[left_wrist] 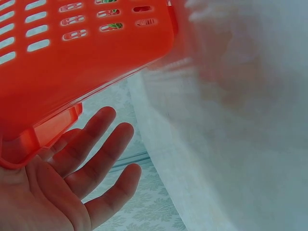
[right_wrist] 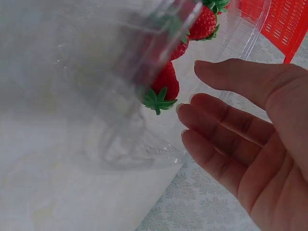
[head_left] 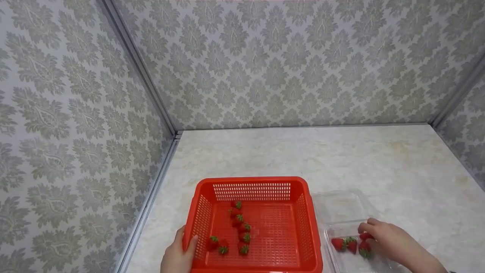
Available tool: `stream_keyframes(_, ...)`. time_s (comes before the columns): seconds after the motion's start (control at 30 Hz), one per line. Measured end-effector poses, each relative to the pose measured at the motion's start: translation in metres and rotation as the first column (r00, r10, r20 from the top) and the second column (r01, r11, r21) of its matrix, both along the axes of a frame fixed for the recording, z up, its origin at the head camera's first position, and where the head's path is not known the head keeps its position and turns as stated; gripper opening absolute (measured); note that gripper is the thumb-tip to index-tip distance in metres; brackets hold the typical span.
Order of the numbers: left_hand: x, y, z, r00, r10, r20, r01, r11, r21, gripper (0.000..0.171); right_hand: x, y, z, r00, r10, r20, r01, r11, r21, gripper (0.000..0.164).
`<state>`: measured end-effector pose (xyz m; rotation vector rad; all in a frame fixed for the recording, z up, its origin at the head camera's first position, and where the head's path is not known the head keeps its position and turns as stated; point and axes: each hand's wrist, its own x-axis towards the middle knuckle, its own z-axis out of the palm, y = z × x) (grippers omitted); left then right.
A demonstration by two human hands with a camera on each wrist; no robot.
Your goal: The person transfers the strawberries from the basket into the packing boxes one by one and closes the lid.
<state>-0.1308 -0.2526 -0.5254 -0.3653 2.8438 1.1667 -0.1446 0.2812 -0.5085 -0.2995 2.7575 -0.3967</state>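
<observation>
A red plastic basket (head_left: 250, 181) stands at the front of the table, with several strawberries (head_left: 244, 237) lying on its bottom. My left hand (head_left: 177, 254) holds the basket's left rim, thumb over the edge; in the left wrist view its other fingers (left_wrist: 103, 161) spread loosely outside the wall. To the right of the basket lies a clear plastic box (head_left: 358, 263), holding several strawberries (head_left: 338, 243). Over it reaches my right hand (head_left: 392, 240). In the right wrist view its thumb and fingers are apart beside a strawberry (right_wrist: 166, 84), with nothing between them.
The clear box's lid-like far half (head_left: 339, 206) lies folded back on the pale marbled table (head_left: 284, 151). Patterned walls (head_left: 265, 68) rise behind the table and on both sides, with a grey metal strip (head_left: 142, 208) along the left edge.
</observation>
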Motion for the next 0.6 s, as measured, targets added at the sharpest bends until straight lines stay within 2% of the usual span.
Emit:
stream_keyframes(0.13, 0.001, -0.001, 0.000, 1.000, -0.005, 0.005, 0.005, 1.000, 0.009, 0.066, -0.002, -0.006, 0.012, 0.997, 0.025, -0.066, -0.025, 1.000, 0.011, 0.021)
stream_keyframes(0.23, 0.001, 0.000, -0.001, 1.000, -0.002, 0.012, 0.001, 1.000, 0.020, 0.066, -0.005, -0.013, 0.027, 0.991, 0.058, -0.118, -0.057, 0.998, 0.014, 0.022)
stream_keyframes(0.33, 0.001, 0.001, -0.001, 1.000, -0.002, 0.020, 0.002, 1.000, 0.023, 0.067, -0.011, -0.022, 0.045, 0.972, 0.125, -0.199, -0.124, 0.992, 0.019, 0.023)
stream_keyframes(0.4, 0.001, 0.002, -0.001, 0.999, 0.003, 0.042, -0.005, 0.999, 0.042, 0.067, -0.016, -0.029, 0.055, 0.937, 0.196, -0.288, -0.199, 0.980, 0.020, 0.024)
stream_keyframes(0.5, 0.001, 0.002, 0.000, 0.999, 0.008, 0.054, -0.011, 0.998, 0.056, 0.067, -0.025, -0.044, 0.068, 0.855, 0.294, -0.427, -0.308, 0.951, 0.037, 0.024)
stream_keyframes(0.6, 0.002, 0.002, 0.000, 0.999, 0.011, 0.041, -0.013, 0.998, 0.058, 0.066, -0.036, -0.065, 0.080, 0.780, 0.360, -0.512, -0.388, 0.920, 0.055, 0.025)
